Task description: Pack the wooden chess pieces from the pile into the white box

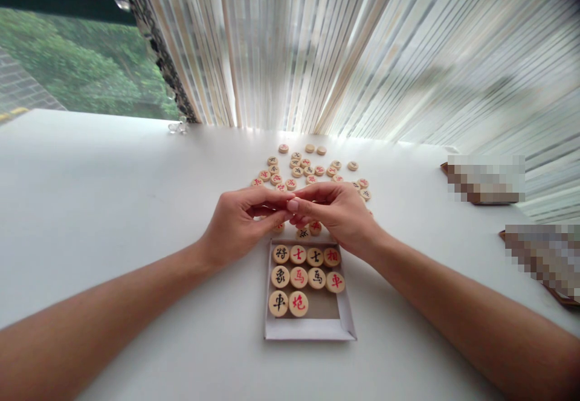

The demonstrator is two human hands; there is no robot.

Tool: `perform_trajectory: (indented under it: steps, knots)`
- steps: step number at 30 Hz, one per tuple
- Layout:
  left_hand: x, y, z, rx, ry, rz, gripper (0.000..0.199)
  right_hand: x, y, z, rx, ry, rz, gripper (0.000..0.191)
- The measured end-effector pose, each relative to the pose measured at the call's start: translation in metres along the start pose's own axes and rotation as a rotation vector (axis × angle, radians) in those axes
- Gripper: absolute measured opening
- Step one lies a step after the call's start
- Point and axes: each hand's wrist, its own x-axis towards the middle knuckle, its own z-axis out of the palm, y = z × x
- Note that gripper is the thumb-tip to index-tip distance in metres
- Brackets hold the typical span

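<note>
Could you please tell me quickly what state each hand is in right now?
Left hand: partly closed, fingertips at the other's; whether it holds anything cannot be told.
Right hand: likewise partly closed; anything held is hidden from view.

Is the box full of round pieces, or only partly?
Partly full: ten pieces show in the box, and its brown bottom lies bare.

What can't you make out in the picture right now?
Head view, hidden by fingers: whether the left hand or right hand pinches anything.
Head view, covered by hands: some of the loose pieces.
Head view, too small: markings on the farthest pieces.
Head view, pixelated: the two objects at right.
</note>
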Motion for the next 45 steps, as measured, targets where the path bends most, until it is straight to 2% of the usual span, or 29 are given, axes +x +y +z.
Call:
perform_trajectory:
  steps: [6,12,16,23,29,36,42,45]
  knots:
    - [0.0028,0.0009,0.0002,-0.063,0.041,-0.052,0.024,0.0015,-0.0015,-0.0024,0.046,-0.073,0.028,0.034]
    - [0.0056,0.0016,0.0005,-0.175,0.061,-0.120,0.030,0.0044,0.0017,-0.0072,0.069,-0.174,-0.047,0.037]
    - [0.0041,0.0039,0.0014,-0.157,0.036,-0.124,0.031,0.0031,-0.0001,-0.0031,0.063,-0.117,-0.038,0.041]
    - [0.0021,0.0024,0.0018,-0.034,0.037,-0.025,0.024,-0.0007,-0.0030,0.0004,-0.022,-0.042,-0.009,0.040]
    - [0.0024,0.0034,0.0013,-0.058,0.017,-0.023,0.022,-0.0026,-0.0018,-0.0001,-0.128,-0.026,-0.163,0.035]
    - [0.0030,0.0031,0.0026,-0.151,0.050,-0.090,0.023,-0.0030,-0.0001,-0.0019,-0.254,-0.048,-0.283,0.033]
    - [0.0046,0.0060,0.0022,-0.155,0.098,-0.130,0.022,-0.0023,0.0020,-0.0019,-0.239,-0.105,-0.298,0.037]
    - [0.0051,0.0061,0.0019,-0.131,0.120,-0.138,0.026,-0.0017,0.0046,-0.0021,-0.239,-0.092,-0.305,0.040]
